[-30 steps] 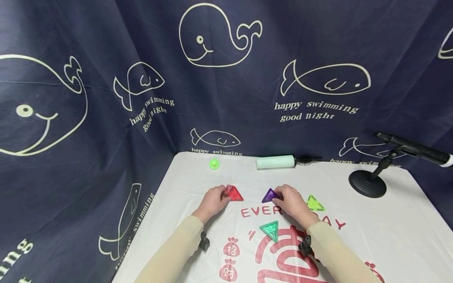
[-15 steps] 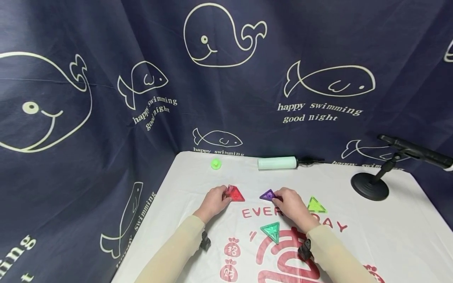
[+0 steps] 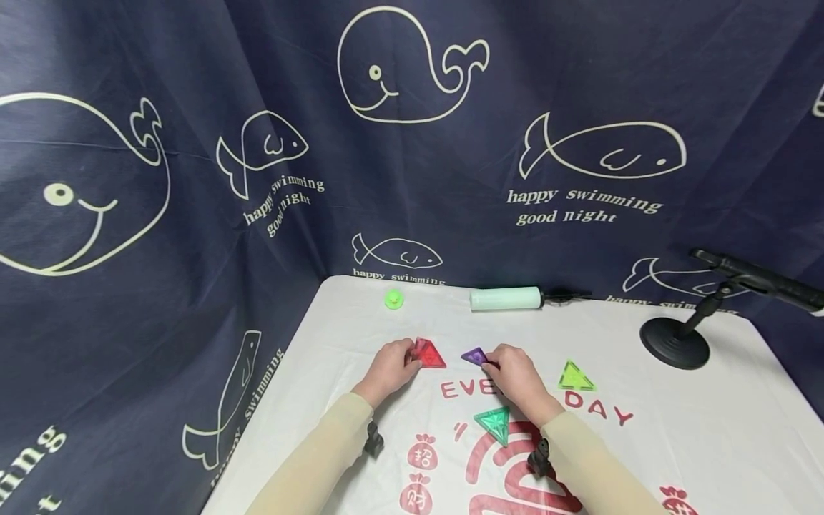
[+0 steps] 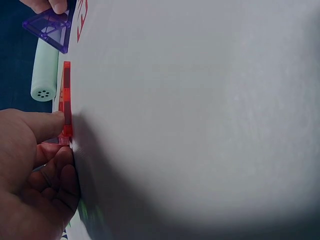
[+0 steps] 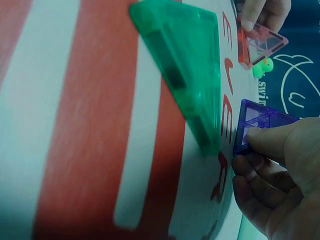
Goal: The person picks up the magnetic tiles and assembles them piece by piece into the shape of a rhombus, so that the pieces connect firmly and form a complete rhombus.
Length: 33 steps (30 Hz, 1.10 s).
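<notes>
In the head view my left hand (image 3: 388, 368) pinches a translucent red triangular magnetic tile (image 3: 432, 354) at its left side, on the white cloth. A paler pink triangular face (image 5: 266, 46) stands up there in the right wrist view; I cannot tell whether it is a second tile. Thumb and fingers of my right hand (image 3: 520, 375) pinch a purple triangular magnetic tile (image 3: 474, 355), tilted, a short gap to the right of the red one. Nearer the front lies a green triangular tile (image 3: 494, 425). A yellow-green triangular tile (image 3: 575, 377) lies right of my right hand.
Along the back stand a small green toy duck (image 3: 394, 299) and a pale green cylinder pump (image 3: 506, 299) lying on its side. A black stand (image 3: 674, 343) occupies the back right. A dark blue curtain (image 3: 412, 179) closes off the back and left.
My right hand has moved left with the purple tile, nearer the red one, and the tile has tilted. My left hand stays in place. The view has shifted slightly.
</notes>
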### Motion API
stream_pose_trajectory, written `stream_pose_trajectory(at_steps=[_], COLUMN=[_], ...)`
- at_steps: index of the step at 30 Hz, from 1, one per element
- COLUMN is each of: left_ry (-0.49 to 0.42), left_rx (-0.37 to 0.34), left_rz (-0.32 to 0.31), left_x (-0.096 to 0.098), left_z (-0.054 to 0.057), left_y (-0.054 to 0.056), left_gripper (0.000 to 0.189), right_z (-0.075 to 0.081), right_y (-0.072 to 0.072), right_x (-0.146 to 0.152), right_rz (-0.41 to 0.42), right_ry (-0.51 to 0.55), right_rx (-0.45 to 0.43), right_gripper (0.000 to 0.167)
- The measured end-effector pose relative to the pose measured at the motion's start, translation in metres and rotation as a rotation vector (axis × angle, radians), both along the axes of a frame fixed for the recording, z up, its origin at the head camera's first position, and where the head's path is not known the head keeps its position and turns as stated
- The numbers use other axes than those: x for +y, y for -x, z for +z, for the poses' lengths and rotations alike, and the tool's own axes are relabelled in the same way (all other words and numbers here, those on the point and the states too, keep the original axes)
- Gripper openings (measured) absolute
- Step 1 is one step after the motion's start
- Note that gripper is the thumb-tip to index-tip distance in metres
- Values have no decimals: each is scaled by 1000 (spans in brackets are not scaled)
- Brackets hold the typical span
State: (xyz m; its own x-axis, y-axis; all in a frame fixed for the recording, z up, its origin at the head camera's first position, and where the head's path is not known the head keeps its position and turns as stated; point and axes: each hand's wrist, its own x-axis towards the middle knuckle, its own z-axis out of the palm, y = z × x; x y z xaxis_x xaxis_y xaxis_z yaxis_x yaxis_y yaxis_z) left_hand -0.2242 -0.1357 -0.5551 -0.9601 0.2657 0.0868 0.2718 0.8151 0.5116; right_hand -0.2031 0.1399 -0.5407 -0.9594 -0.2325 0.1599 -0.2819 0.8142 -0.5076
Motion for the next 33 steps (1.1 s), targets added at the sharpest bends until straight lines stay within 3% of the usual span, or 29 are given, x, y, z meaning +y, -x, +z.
stream_pose_trajectory(at_steps=[11,33], left_ry=[7,-9], left_rx=[-13,6], left_rz=[5,-12], left_x=[-1,0], left_z=[3,6], left_y=[-3,-2], left_gripper=[18,18], right_z=[2,7], right_y=[4,9], right_x=[-16,-38], right_rz=[-9,15], right_ry=[-47,-14], right_rx=[-42,-106], right_gripper=[13,8])
